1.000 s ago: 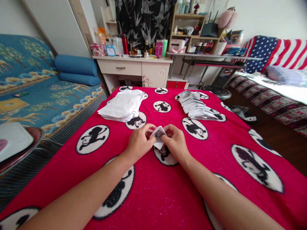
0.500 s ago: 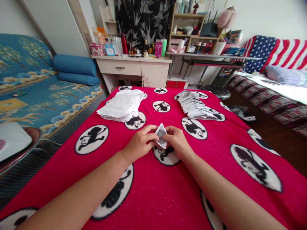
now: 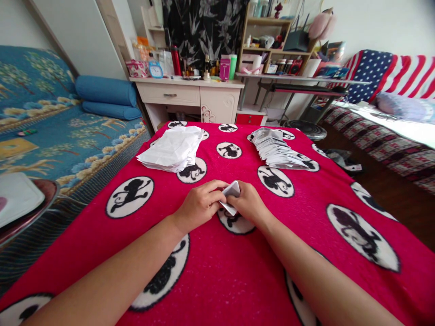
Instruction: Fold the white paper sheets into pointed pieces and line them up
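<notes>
A small folded piece of white paper (image 3: 232,192) is held between my two hands, low over the red cloth (image 3: 217,271). My left hand (image 3: 203,200) grips its left edge, with the thumb and index finger closed on it. On the other side, my right hand (image 3: 250,201) pinches the paper, its thumb across the near face. My fingers hide part of the folds. Beyond my left hand lies a stack of white paper sheets (image 3: 171,147). Beyond my right hand, a fanned row of folded papers (image 3: 277,148) rests on the cloth.
Left of the table are a blue patterned sofa (image 3: 78,145) and a round stand with a white tray (image 3: 20,199) on it. A cream cabinet (image 3: 186,97) and a shelved desk (image 3: 299,79) stand behind. A bed (image 3: 384,136) is at the right.
The folded paper has tilted over to the right between my fingers, and my right hand has closed further around it. Both stacks stay where they were.
</notes>
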`<state>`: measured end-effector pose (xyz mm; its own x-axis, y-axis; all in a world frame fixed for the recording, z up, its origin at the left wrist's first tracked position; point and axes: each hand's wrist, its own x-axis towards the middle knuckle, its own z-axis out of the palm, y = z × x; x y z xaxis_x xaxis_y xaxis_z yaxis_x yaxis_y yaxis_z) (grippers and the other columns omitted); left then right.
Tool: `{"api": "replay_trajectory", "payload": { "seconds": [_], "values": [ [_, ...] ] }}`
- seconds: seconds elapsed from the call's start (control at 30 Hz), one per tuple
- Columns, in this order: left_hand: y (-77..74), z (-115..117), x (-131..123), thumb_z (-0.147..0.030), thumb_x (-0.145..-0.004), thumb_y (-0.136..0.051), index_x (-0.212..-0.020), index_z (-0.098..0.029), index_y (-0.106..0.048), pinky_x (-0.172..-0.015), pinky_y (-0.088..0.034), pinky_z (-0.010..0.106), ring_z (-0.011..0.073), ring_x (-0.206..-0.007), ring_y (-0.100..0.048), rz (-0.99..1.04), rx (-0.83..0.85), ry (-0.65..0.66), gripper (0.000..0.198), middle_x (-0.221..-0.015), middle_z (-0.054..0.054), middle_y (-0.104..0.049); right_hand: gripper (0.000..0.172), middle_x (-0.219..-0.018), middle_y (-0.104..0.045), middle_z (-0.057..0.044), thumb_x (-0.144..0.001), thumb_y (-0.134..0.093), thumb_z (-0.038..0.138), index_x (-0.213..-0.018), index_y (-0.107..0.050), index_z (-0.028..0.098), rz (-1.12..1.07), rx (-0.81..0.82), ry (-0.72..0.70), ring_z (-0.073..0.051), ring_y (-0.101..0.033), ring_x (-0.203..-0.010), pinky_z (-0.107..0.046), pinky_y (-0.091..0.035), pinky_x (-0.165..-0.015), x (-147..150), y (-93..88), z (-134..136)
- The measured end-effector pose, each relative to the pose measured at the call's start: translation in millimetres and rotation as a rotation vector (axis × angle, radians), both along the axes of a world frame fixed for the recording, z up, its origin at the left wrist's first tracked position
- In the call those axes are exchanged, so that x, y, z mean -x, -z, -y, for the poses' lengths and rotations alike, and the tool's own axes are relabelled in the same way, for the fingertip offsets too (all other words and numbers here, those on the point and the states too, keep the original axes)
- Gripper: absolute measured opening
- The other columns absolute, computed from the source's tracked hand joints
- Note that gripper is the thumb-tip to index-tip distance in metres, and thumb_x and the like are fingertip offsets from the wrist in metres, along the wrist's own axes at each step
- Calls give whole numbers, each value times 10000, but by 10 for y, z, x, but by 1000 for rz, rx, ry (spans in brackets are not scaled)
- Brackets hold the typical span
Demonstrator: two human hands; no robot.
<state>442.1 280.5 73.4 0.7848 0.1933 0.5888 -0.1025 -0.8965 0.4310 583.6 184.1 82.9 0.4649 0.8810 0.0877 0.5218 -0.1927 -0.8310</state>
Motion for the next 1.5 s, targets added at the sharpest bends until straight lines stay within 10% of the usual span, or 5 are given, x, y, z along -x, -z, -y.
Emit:
{"api": "replay_trajectory", "payload": {
  "seconds": [0.2, 0.37, 0.73, 1.3, 1.5],
  "values": [
    [-65, 29, 11, -133, -781, -645, -773, -188, -655, -860, -498, 303, 189, -998, -626, 15, 111, 2, 56, -1088, 79, -654, 73, -582, -577, 21, -657, -610, 191, -706, -565, 159, -264, 15, -70, -96, -508, -489, -181, -355, -425, -16, -26, 27],
    [-119, 16, -14, -284, -776, -701, -692, -163, -629, -751, -501, 267, 165, -812, -644, 80, 397, -133, 164, -871, 63, -692, 414, -705, -650, -46, -825, -526, 557, -904, -609, 159, -661, -79, -155, -140, -618, -582, -195, -458, -428, -20, -98, 97],
    [-61, 10, -67, -263, -716, -739, -1072, -158, -531, -596, -525, 214, 137, -643, -665, 80, 931, -155, 425, -745, 0, -689, 327, -517, -504, 46, -765, -662, 482, -768, -634, 156, -468, -139, -90, -63, -383, -414, -181, -265, -373, 13, -17, 68],
    [-29, 36, -97, -267, -655, -791, -940, -108, -618, -613, -549, 244, 153, -654, -687, -99, 1197, -9, 369, -820, 68, -722, 353, -446, -456, 54, -799, -619, 426, -570, -518, 177, -500, -346, 131, -74, -395, -386, -197, -297, -376, 20, -9, 69],
    [-14, -114, -70, -313, -683, -780, -892, -126, -672, -652, -497, 190, 101, -684, -636, 299, 1222, -234, 300, -791, 25, -704, 306, -468, -542, 24, -798, -614, 393, -607, -594, 155, -483, -143, -182, -73, -437, -396, -191, -329, -410, 60, -9, 72]
  ]
}}
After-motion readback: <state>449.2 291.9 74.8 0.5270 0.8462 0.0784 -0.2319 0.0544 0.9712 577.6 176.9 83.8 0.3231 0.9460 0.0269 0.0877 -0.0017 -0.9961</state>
